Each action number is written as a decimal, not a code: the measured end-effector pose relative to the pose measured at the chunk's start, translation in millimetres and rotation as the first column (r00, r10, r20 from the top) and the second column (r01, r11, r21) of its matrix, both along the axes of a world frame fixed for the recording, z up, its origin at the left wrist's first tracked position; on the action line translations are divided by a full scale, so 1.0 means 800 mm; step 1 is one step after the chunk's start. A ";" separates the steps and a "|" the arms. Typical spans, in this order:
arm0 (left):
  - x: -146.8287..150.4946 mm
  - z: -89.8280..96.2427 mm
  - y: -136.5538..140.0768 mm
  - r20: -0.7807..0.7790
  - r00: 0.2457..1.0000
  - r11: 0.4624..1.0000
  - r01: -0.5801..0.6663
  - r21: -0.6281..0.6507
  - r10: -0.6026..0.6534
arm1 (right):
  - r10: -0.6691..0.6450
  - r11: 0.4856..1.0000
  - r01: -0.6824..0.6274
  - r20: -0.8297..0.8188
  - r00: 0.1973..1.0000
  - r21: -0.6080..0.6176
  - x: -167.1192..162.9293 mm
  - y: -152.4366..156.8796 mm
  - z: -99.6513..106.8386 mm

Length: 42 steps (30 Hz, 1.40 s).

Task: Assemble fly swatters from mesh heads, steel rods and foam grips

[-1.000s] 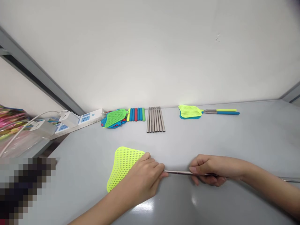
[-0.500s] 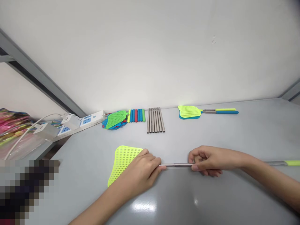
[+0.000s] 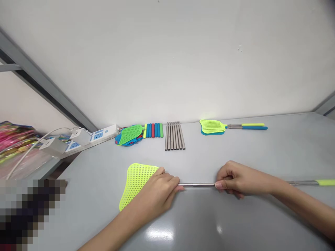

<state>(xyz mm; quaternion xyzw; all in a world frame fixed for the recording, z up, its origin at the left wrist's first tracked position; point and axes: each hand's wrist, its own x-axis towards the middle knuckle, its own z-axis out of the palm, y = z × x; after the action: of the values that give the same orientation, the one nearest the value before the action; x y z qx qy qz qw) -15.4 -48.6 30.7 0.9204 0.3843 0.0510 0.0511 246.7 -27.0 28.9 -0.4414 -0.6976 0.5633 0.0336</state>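
- Head view: I have the yellow-green swatter head (image 3: 138,179) at the left, over the tabletop (image 3: 196,223) and partly covered by the left forearm (image 3: 123,221).
- The left hand (image 3: 163,188) is wrapped around the metal rod (image 3: 196,185) beside the swatter head, much as it was a second ago. Its fingers hide the joint, so I cannot tell how the two parts meet.
- The right hand (image 3: 232,179) is pinching the rod between thumb and curled fingers; earlier they were looser beneath it.
- The gap between the hands has grown slightly, baring more rod, with a step in its width. I judge the rod to be telescopic and under a pull.
- A yellow-green handle (image 3: 326,182) has come into view at the right edge. The right forearm (image 3: 295,202) hides the stretch between, but the line suggests one piece.
- The stacked swatter heads (image 3: 131,134), coloured grips (image 3: 153,130), metal tubes (image 3: 175,136) and two swatters (image 3: 213,127) keep their places; I read the work as confined to this one piece.
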 end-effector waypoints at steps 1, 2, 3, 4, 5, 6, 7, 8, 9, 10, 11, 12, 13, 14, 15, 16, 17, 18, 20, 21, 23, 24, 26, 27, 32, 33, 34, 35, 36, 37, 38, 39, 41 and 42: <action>0.001 0.000 -0.001 -0.002 1.000 1.000 0.007 0.017 -0.007 | 0.003 1.000 -0.003 0.001 1.000 -0.010 -0.001 -0.001 0.000; 0.002 0.000 -0.002 0.000 1.000 0.999 0.015 0.034 -0.015 | 0.010 1.000 -0.010 0.000 1.000 -0.021 -0.001 -0.001 -0.001; 0.003 0.000 -0.003 0.003 1.000 0.999 0.022 0.050 -0.022 | 0.017 0.999 -0.017 -0.002 1.000 -0.034 -0.002 -0.001 -0.002; 0.004 0.000 -0.004 0.004 1.000 0.998 0.029 0.060 -0.029 | 0.025 0.999 -0.025 -0.005 1.000 -0.048 -0.002 -0.001 -0.004; 0.005 0.000 -0.005 0.004 0.999 0.997 0.034 0.068 -0.035 | 0.031 0.997 -0.032 -0.011 0.999 -0.066 -0.002 -0.001 -0.005; 0.005 -0.001 -0.005 -0.001 0.999 0.997 0.038 0.073 -0.038 | 0.036 0.996 -0.038 -0.021 0.999 -0.086 -0.002 0.000 -0.007; 0.005 -0.002 -0.006 -0.006 0.999 0.996 0.042 0.079 -0.042 | 0.041 0.993 -0.045 -0.036 0.999 -0.107 -0.001 0.000 -0.008; 0.005 -0.002 -0.006 -0.011 0.999 0.995 0.045 0.087 -0.044 | 0.045 0.991 -0.052 -0.056 0.997 -0.127 -0.001 0.001 -0.009; 0.005 -0.003 -0.007 -0.013 0.999 0.994 0.048 0.098 -0.047 | 0.048 0.987 -0.059 -0.081 0.996 -0.149 -0.002 0.001 -0.010; 0.006 -0.004 -0.007 -0.010 0.999 0.992 0.049 0.112 -0.048 | 0.047 0.983 -0.065 -0.108 0.993 -0.171 -0.002 0.001 -0.011; 0.006 -0.005 -0.008 -0.005 0.999 0.991 0.049 0.128 -0.049 | 0.041 0.979 -0.067 -0.133 0.990 -0.195 -0.003 0.001 -0.011; 0.007 -0.006 -0.008 0.003 0.999 0.988 0.049 0.144 -0.050 | 0.032 0.973 -0.066 -0.153 0.988 -0.222 -0.004 0.001 -0.011; 0.008 -0.007 -0.009 0.010 0.999 0.986 0.051 0.157 -0.053 | 0.019 0.966 -0.062 -0.168 0.986 -0.252 -0.005 0.000 -0.011; 0.009 -0.008 -0.010 0.014 0.998 0.984 0.053 0.168 -0.056 | 0.005 0.957 -0.056 -0.178 0.984 -0.286 -0.006 0.000 -0.011; 0.010 -0.008 -0.011 0.014 0.998 0.983 0.057 0.174 -0.060 | -0.008 0.945 -0.053 -0.184 0.983 -0.323 -0.007 -0.001 -0.011; 0.011 -0.009 -0.012 0.012 0.998 0.982 0.061 0.177 -0.064 | -0.019 0.933 -0.049 -0.187 0.982 -0.355 -0.008 -0.001 -0.011; 0.012 -0.010 -0.013 0.008 0.998 0.982 0.064 0.176 -0.066 | -0.029 0.922 -0.046 -0.189 0.982 -0.384 -0.009 -0.002 -0.012; 0.013 -0.010 -0.014 0.005 0.998 0.983 0.065 0.173 -0.067 | -0.037 0.914 -0.042 -0.187 0.982 -0.404 -0.009 -0.002 -0.012; 0.014 -0.010 -0.014 0.007 0.998 0.984 0.058 0.168 -0.060 | -0.044 0.907 -0.037 -0.182 0.982 -0.419 -0.009 -0.002 -0.011; 0.015 -0.010 -0.014 0.012 0.998 0.985 0.051 0.166 -0.054 | -0.044 0.907 -0.035 -0.178 0.983 -0.419 -0.008 -0.001 -0.010; 0.016 -0.009 -0.013 0.022 0.999 0.987 0.041 0.155 -0.045 | -0.039 0.908 -0.040 -0.178 0.983 -0.416 -0.007 -0.001 -0.009; 0.016 -0.008 -0.012 0.027 0.999 0.989 0.037 0.145 -0.042 | -0.035 0.908 -0.044 -0.181 0.983 -0.417 -0.006 0.000 -0.009; 0.015 -0.007 -0.010 0.037 0.998 0.993 0.038 0.115 -0.043 | -0.031 0.906 -0.052 -0.187 0.982 -0.421 -0.006 0.001 -0.010; 0.015 -0.007 -0.009 0.043 0.998 0.995 0.041 0.095 -0.045 | -0.027 0.904 -0.057 -0.190 0.981 -0.423 -0.006 0.002 -0.010; 0.011 -0.007 -0.004 0.092 0.995 0.999 0.039 0.001 -0.039 | 0.001 0.912 -0.082 -0.199 0.980 -0.401 -0.006 0.003 -0.012; 0.011 -0.008 -0.004 0.097 0.995 0.999 0.038 -0.010 -0.037 | 0.005 0.916 -0.084 -0.198 0.980 -0.392 -0.005 0.003 -0.012; 0.010 -0.008 -0.003 0.096 0.995 0.999 0.038 -0.020 -0.036 | 0.007 0.919 -0.085 -0.198 0.980 -0.386 -0.005 0.003 -0.012; 0.010 -0.008 -0.003 0.094 0.995 0.999 0.038 -0.029 -0.035 | 0.010 0.921 -0.087 -0.200 0.980 -0.380 -0.005 0.003 -0.011; 0.010 -0.008 -0.003 0.093 0.995 0.999 0.037 -0.037 -0.033 | 0.012 0.922 -0.090 -0.204 0.979 -0.377 -0.005 0.003 -0.011; 0.010 -0.008 -0.002 0.093 0.995 0.998 0.035 -0.043 -0.031 | 0.016 0.923 -0.094 -0.207 0.978 -0.374 -0.004 0.003 -0.011; 0.010 -0.008 -0.002 0.096 0.995 0.998 0.033 -0.050 -0.028 | 0.022 0.924 -0.100 -0.210 0.978 -0.369 -0.004 0.003 -0.011; 0.010 -0.008 -0.002 0.100 0.995 0.998 0.030 -0.056 -0.024 | 0.029 0.926 -0.106 -0.212 0.977 -0.364 -0.003 0.004 -0.011; 0.010 -0.008 -0.002 0.106 0.994 0.997 0.022 -0.068 -0.015 | 0.041 0.931 -0.115 -0.213 0.976 -0.346 -0.001 0.006 -0.011; 0.010 -0.008 -0.002 0.106 0.994 0.997 0.018 -0.073 -0.010 | 0.045 0.934 -0.117 -0.214 0.976 -0.337 0.000 0.008 -0.011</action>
<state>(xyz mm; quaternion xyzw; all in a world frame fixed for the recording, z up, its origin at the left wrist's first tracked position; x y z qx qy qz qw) -7.3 -50.1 24.5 0.9165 0.3762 0.0849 0.1059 246.4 -20.9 20.0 -0.3515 -0.5975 0.7207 0.0026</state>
